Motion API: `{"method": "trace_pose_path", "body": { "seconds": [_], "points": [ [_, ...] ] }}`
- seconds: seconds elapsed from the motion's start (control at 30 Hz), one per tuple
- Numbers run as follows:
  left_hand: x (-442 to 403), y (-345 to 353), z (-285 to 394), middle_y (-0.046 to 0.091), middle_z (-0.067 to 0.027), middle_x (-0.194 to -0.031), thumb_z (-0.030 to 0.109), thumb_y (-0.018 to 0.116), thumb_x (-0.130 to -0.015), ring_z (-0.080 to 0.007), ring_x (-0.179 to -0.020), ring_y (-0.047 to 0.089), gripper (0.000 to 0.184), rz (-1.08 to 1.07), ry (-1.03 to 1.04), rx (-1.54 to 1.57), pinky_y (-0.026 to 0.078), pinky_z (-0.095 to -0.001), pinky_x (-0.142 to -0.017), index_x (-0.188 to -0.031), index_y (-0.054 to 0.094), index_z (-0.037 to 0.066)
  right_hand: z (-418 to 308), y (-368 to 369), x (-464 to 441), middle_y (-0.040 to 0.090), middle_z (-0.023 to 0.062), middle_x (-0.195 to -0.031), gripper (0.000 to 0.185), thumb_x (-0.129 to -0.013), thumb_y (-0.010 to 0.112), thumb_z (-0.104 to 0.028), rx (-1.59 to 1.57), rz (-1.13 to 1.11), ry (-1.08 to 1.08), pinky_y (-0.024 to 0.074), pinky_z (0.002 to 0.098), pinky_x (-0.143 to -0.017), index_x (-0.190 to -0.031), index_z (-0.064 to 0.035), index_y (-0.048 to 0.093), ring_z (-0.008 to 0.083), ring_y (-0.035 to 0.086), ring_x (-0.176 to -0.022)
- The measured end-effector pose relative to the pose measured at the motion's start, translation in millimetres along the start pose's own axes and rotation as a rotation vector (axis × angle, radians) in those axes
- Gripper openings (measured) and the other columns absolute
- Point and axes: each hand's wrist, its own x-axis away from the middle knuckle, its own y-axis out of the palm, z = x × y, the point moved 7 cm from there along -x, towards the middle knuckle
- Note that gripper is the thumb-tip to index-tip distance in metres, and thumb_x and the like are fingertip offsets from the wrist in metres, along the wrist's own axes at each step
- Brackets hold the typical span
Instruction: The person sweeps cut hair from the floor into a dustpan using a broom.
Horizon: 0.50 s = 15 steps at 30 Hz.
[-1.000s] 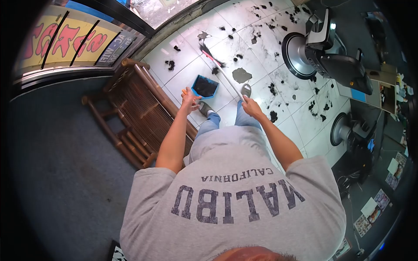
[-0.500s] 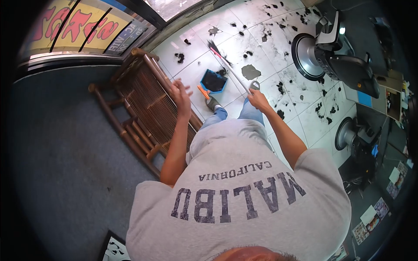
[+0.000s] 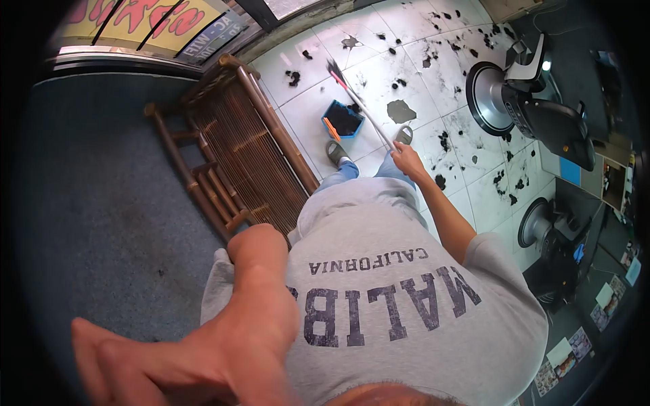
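My right hand (image 3: 407, 161) is closed around the pale handle of a broom (image 3: 371, 116). The broom slants away from me, with a red collar and dark bristles at its far end on the tiles. Close to the camera at the lower left, my left hand (image 3: 196, 358) is raised, large in view. Its fingers are stretched out and partly apart, with no object visible in them; some fingertips run out of the frame. A blue dustpan (image 3: 352, 132) with an orange handle lies just ahead of my feet, holding dark hair clippings (image 3: 343, 118).
Clumps of dark hair (image 3: 443, 141) are scattered over the white tiled floor (image 3: 379, 74). A bamboo bench (image 3: 247, 145) stands to my left. Salon chairs with round metal bases (image 3: 489, 98) are on the right, beside a counter (image 3: 596, 169). A window (image 3: 152, 27) is at the upper left.
My left hand has risen from above the bench to close by the camera. My right hand keeps hold of the broom, which has barely moved. The view has shifted slightly.
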Motion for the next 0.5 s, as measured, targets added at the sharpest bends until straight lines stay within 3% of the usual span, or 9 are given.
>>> {"method": "trace_pose_path", "body": {
  "seconds": [0.13, 0.23, 0.27, 0.37, 0.4, 0.5],
  "points": [
    [0, 5, -6, 0.042, -0.0105, -0.103, 0.031, 0.057, -0.083, -0.0205, -0.100, 0.047, 0.032, -0.062, 0.014, -0.022, 0.056, -0.0420, -0.072, -0.104, 0.059, 0.007, 26, 33, -45, 0.066, 0.0160, -0.075, 0.056, -0.082, 0.050, -0.019, -0.059, -0.050, 0.008, 0.0470, 0.0344, -0.048, -0.137, -0.0079, 0.051, 0.0205, 0.058, -0.050],
    [1, 7, -7, 0.042, -0.0105, -0.104, 0.033, 0.057, -0.084, -0.0209, -0.100, 0.047, 0.033, -0.083, 0.016, -0.018, 0.055, -0.0426, -0.073, -0.105, 0.058, 0.008, 23, 37, -47, 0.064, 0.0137, -0.071, 0.056, -0.081, 0.050, -0.018, -0.117, -0.076, 0.001, 0.0469, 0.0346, -0.048, -0.136, -0.0070, 0.052, 0.0212, 0.058, -0.052],
    [0, 8, -7, 0.042, -0.0105, -0.104, 0.034, 0.057, -0.084, -0.0210, -0.100, 0.047, 0.034, -0.089, 0.021, -0.013, 0.055, -0.0427, -0.073, -0.105, 0.058, 0.008, 22, 35, -44, 0.052, 0.0051, -0.058, 0.054, -0.083, 0.058, -0.019, -0.161, -0.047, -0.004, 0.0375, 0.0320, -0.040, -0.135, -0.0058, 0.053, 0.0150, 0.047, -0.043],
    [-2, 10, -4, 0.043, -0.0105, -0.104, 0.036, 0.057, -0.084, -0.0213, -0.100, 0.047, 0.035, -0.126, 0.030, -0.008, 0.054, -0.0433, -0.073, -0.106, 0.057, 0.008, 20, 24, -38, 0.050, 0.0036, -0.057, 0.054, -0.084, 0.057, -0.020, -0.187, -0.061, -0.008, 0.0356, 0.0316, -0.039, -0.136, -0.0057, 0.051, 0.0143, 0.045, -0.041],
    [-3, 11, -3, 0.043, -0.0105, -0.105, 0.037, 0.057, -0.084, -0.0214, -0.100, 0.046, 0.036, -0.135, 0.033, -0.009, 0.053, -0.0435, -0.074, -0.107, 0.057, 0.009, 19, 17, -30, 0.062, 0.0125, -0.068, 0.056, -0.082, 0.052, -0.018, -0.162, -0.056, -0.012, 0.0445, 0.0340, -0.046, -0.136, -0.0040, 0.051, 0.0199, 0.055, -0.049],
    [-5, 15, -2, 0.043, -0.0105, -0.105, 0.039, 0.056, -0.084, -0.0218, -0.101, 0.046, 0.038, -0.166, 0.039, -0.006, 0.052, -0.0440, -0.074, -0.108, 0.056, 0.009, 25, 10, -23, 0.062, 0.0124, -0.068, 0.055, -0.083, 0.052, -0.019, -0.173, -0.018, -0.010, 0.0439, 0.0334, -0.045, -0.135, -0.0031, 0.052, 0.0201, 0.055, -0.048]
  ]
}}
